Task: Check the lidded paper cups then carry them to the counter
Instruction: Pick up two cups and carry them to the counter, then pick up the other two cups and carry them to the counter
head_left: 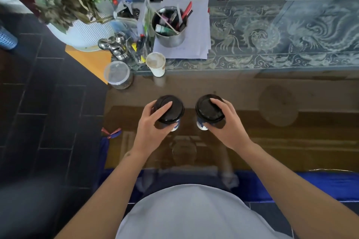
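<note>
Two paper cups with black lids stand side by side on a glossy brown glass-topped table (242, 103). My left hand (149, 124) wraps the left lidded cup (172, 110) from its left side, index finger lying across the lid. My right hand (227, 122) holds the right lidded cup (206, 108) from its right side, fingers resting on the lid rim. Blue and white print shows on both cup walls below the lids. Whether the cups touch the table or hover just above it is unclear.
Behind the cups stand an open white paper cup (156, 64), a clear lidded jar (118, 74), a metal tin of pens (170, 27) on papers, and a potted plant (77, 15). An etched glass counter (281, 40) runs along the back right. Dark tiled floor lies left.
</note>
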Demonstrator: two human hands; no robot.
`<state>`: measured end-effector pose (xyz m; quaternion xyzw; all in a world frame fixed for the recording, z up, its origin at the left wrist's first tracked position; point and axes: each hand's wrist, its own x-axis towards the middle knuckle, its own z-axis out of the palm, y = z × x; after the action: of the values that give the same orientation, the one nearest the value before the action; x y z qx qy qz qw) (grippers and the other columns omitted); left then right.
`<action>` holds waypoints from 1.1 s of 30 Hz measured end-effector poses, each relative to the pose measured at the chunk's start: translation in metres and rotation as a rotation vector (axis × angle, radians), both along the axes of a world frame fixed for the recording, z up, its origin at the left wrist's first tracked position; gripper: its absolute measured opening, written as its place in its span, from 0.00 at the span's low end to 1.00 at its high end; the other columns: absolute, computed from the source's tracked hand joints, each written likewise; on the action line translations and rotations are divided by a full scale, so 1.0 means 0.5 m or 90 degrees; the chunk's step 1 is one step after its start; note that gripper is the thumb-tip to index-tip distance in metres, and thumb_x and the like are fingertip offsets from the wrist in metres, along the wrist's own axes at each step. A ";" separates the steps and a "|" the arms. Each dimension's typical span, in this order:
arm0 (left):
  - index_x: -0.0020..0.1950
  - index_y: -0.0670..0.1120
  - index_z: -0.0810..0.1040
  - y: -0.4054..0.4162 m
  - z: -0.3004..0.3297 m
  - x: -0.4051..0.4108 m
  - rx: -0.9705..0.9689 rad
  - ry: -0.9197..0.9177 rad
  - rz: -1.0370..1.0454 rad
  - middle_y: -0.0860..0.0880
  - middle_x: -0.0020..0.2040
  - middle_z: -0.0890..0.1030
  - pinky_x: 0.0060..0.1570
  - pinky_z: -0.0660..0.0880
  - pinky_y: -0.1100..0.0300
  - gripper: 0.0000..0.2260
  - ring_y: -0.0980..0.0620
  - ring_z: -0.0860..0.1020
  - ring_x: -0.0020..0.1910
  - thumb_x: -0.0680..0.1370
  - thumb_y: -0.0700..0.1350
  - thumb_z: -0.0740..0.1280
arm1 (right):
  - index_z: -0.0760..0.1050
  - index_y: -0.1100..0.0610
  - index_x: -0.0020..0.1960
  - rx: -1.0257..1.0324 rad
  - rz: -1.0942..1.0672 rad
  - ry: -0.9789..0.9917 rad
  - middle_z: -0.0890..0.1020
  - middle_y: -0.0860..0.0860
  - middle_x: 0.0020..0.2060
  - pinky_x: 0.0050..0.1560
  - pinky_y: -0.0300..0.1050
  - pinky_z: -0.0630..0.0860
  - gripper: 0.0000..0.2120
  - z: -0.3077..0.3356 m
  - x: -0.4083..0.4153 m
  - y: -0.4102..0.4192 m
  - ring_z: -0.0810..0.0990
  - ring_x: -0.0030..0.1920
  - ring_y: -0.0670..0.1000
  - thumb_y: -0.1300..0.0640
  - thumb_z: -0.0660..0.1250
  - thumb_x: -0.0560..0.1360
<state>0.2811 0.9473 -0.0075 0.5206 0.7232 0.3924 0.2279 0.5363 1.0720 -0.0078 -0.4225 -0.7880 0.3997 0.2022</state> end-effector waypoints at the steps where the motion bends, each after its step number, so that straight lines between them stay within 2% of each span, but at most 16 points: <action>1: 0.74 0.53 0.79 -0.007 -0.002 0.002 0.005 0.011 -0.004 0.47 0.73 0.72 0.72 0.69 0.68 0.32 0.48 0.73 0.72 0.72 0.38 0.83 | 0.65 0.43 0.76 0.006 -0.002 -0.002 0.67 0.46 0.74 0.71 0.34 0.68 0.36 -0.005 0.003 -0.005 0.68 0.73 0.46 0.48 0.77 0.73; 3: 0.75 0.53 0.78 -0.023 -0.003 0.007 0.014 0.019 -0.012 0.47 0.74 0.71 0.73 0.65 0.71 0.32 0.52 0.70 0.73 0.73 0.39 0.82 | 0.66 0.44 0.76 0.036 -0.004 -0.007 0.66 0.48 0.75 0.71 0.29 0.64 0.35 -0.013 0.011 -0.015 0.67 0.73 0.44 0.50 0.77 0.73; 4: 0.75 0.53 0.77 -0.031 -0.003 0.010 0.020 0.024 -0.016 0.46 0.74 0.71 0.73 0.65 0.71 0.32 0.53 0.69 0.74 0.73 0.40 0.82 | 0.67 0.45 0.76 0.060 0.000 -0.014 0.66 0.49 0.75 0.72 0.30 0.64 0.35 -0.017 0.016 -0.020 0.68 0.74 0.45 0.51 0.78 0.73; 8: 0.75 0.53 0.76 -0.050 -0.003 0.021 0.028 0.034 -0.012 0.43 0.77 0.70 0.76 0.66 0.66 0.33 0.46 0.69 0.77 0.73 0.38 0.82 | 0.69 0.48 0.77 0.137 0.011 -0.040 0.67 0.54 0.75 0.73 0.48 0.71 0.36 -0.020 0.037 -0.031 0.72 0.72 0.54 0.54 0.79 0.72; 12: 0.76 0.54 0.76 -0.055 0.002 0.027 0.009 0.017 0.010 0.42 0.78 0.68 0.77 0.66 0.62 0.33 0.44 0.69 0.78 0.73 0.36 0.81 | 0.70 0.48 0.76 0.143 0.017 -0.057 0.65 0.55 0.77 0.73 0.54 0.72 0.35 -0.012 0.038 -0.022 0.72 0.72 0.57 0.52 0.79 0.72; 13: 0.76 0.53 0.76 -0.055 0.006 0.029 0.006 0.012 0.020 0.42 0.78 0.68 0.77 0.66 0.64 0.33 0.47 0.68 0.78 0.74 0.36 0.81 | 0.70 0.48 0.76 0.140 0.021 -0.058 0.65 0.56 0.77 0.73 0.55 0.72 0.36 -0.010 0.037 -0.020 0.72 0.73 0.57 0.51 0.80 0.72; 14: 0.77 0.53 0.76 -0.056 0.010 0.032 0.004 0.012 0.030 0.42 0.79 0.68 0.76 0.64 0.68 0.34 0.52 0.67 0.78 0.74 0.36 0.81 | 0.70 0.48 0.76 0.136 0.025 -0.059 0.64 0.55 0.78 0.73 0.57 0.72 0.36 -0.007 0.037 -0.018 0.70 0.75 0.58 0.51 0.80 0.72; 16: 0.79 0.53 0.73 -0.057 0.021 0.034 0.001 0.026 0.045 0.41 0.80 0.67 0.73 0.60 0.76 0.36 0.70 0.61 0.77 0.74 0.37 0.81 | 0.68 0.46 0.77 0.127 0.034 -0.065 0.62 0.54 0.79 0.73 0.61 0.71 0.38 0.001 0.036 -0.017 0.67 0.76 0.59 0.49 0.80 0.72; 18: 0.80 0.54 0.70 -0.062 0.032 0.032 -0.007 0.036 0.049 0.42 0.81 0.66 0.71 0.57 0.79 0.38 0.78 0.56 0.74 0.74 0.38 0.81 | 0.65 0.44 0.78 0.124 0.038 -0.068 0.60 0.53 0.80 0.74 0.63 0.70 0.39 0.012 0.036 -0.020 0.64 0.78 0.59 0.48 0.80 0.72; 19: 0.80 0.55 0.69 -0.068 0.039 0.032 -0.012 0.038 0.051 0.43 0.81 0.65 0.71 0.58 0.78 0.38 0.78 0.56 0.74 0.74 0.40 0.81 | 0.65 0.43 0.79 0.130 0.040 -0.068 0.59 0.52 0.80 0.75 0.64 0.68 0.40 0.019 0.037 -0.025 0.63 0.78 0.59 0.48 0.79 0.72; 22: 0.81 0.57 0.69 -0.097 0.060 0.038 -0.030 0.045 0.078 0.48 0.81 0.65 0.73 0.63 0.63 0.37 0.67 0.62 0.75 0.75 0.44 0.81 | 0.66 0.44 0.78 0.186 0.036 -0.067 0.61 0.51 0.80 0.74 0.61 0.66 0.37 0.052 0.038 -0.041 0.60 0.78 0.57 0.45 0.77 0.73; 23: 0.81 0.58 0.69 -0.114 0.066 0.044 -0.030 0.053 0.095 0.49 0.81 0.65 0.72 0.64 0.61 0.37 0.64 0.62 0.75 0.75 0.45 0.81 | 0.67 0.45 0.78 0.218 0.034 -0.060 0.62 0.52 0.79 0.73 0.60 0.67 0.36 0.066 0.036 -0.048 0.61 0.77 0.57 0.44 0.76 0.74; 26: 0.80 0.59 0.69 -0.178 0.082 0.064 -0.031 0.076 0.148 0.51 0.80 0.65 0.68 0.65 0.66 0.36 0.60 0.65 0.76 0.76 0.47 0.80 | 0.70 0.49 0.76 0.278 0.051 -0.021 0.65 0.54 0.77 0.72 0.58 0.69 0.31 0.102 0.020 -0.078 0.64 0.76 0.58 0.43 0.71 0.76; 29: 0.80 0.64 0.68 -0.260 0.084 0.080 -0.060 0.048 0.186 0.53 0.81 0.63 0.66 0.67 0.67 0.36 0.55 0.66 0.79 0.77 0.48 0.79 | 0.71 0.50 0.75 0.278 0.136 0.027 0.65 0.53 0.77 0.70 0.54 0.71 0.30 0.122 -0.015 -0.126 0.67 0.75 0.57 0.45 0.73 0.76; 31: 0.79 0.66 0.67 -0.315 0.091 0.081 -0.069 0.041 0.232 0.54 0.82 0.63 0.65 0.67 0.68 0.36 0.57 0.65 0.78 0.77 0.49 0.79 | 0.71 0.50 0.75 0.246 0.213 0.050 0.65 0.53 0.77 0.67 0.48 0.74 0.29 0.127 -0.049 -0.163 0.70 0.73 0.52 0.47 0.74 0.77; 33: 0.79 0.62 0.69 -0.368 0.096 0.079 -0.067 0.058 0.283 0.54 0.80 0.64 0.65 0.68 0.66 0.35 0.64 0.65 0.74 0.76 0.48 0.80 | 0.69 0.49 0.76 0.214 0.283 0.054 0.66 0.51 0.76 0.60 0.41 0.76 0.29 0.127 -0.084 -0.200 0.71 0.68 0.43 0.48 0.73 0.77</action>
<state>0.3204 0.7632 0.0404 0.3525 0.8493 0.3708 0.1301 0.4942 0.9719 0.0555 -0.1825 -0.9073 0.3155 0.2096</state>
